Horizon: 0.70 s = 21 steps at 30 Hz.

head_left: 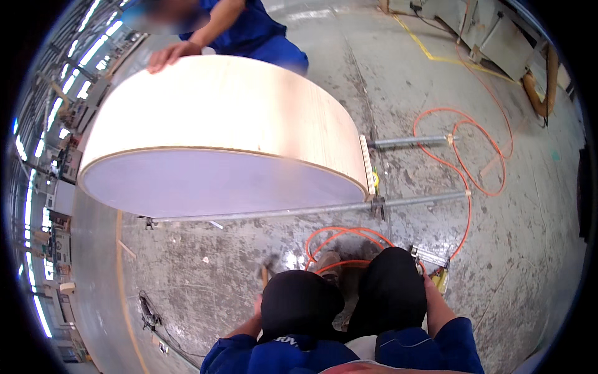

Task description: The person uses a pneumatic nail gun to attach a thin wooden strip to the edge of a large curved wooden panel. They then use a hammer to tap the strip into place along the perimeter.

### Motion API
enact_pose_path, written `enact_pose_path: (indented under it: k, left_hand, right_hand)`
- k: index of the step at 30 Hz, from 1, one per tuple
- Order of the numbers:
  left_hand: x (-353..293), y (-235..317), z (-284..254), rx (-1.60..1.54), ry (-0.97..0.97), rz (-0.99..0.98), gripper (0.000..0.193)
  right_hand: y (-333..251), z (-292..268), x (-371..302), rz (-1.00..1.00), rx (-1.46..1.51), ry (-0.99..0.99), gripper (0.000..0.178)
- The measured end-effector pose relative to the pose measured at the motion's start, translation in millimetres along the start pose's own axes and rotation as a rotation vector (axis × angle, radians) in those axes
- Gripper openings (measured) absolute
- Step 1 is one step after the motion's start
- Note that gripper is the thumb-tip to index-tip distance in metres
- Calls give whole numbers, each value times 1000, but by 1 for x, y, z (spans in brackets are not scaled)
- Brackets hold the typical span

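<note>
I crouch with my knees in front of me. My left hand is mostly hidden behind my left knee. Just beyond it a hammer shows its wooden handle; whether my fingers are round it cannot be seen. My right hand is beside my right knee, its fingers hidden, close to a silver and yellow air nailer. Ahead lies a large, half-round pale wooden piece with a whitish flat face toward me. Long metal bar clamps run along its straight side.
A co-worker in blue rests a hand on the far side of the curved piece. Orange air hose loops across the concrete floor. A corded tool lies at left. Machinery stands at the far right.
</note>
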<state>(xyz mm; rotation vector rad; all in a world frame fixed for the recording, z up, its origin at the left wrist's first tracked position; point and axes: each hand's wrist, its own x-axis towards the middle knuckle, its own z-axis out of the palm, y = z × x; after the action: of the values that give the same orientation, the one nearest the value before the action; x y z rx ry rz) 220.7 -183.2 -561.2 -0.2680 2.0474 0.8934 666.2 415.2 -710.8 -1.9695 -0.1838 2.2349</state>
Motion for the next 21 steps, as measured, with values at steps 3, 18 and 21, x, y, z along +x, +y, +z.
enact_pose_path:
  k: [3, 18, 21]
  left_hand:
    - [-46, 2, -18, 139, -80, 17, 66]
    - [-76, 56, 13, 378, -69, 277, 50]
    - [-61, 126, 24, 439, -104, 490, 47]
  right_hand:
    - [25, 35, -5, 68, 181, 38, 55]
    - [39, 79, -85, 155, -138, -162, 78]
    - [-11, 40, -38, -229, -7, -223, 72]
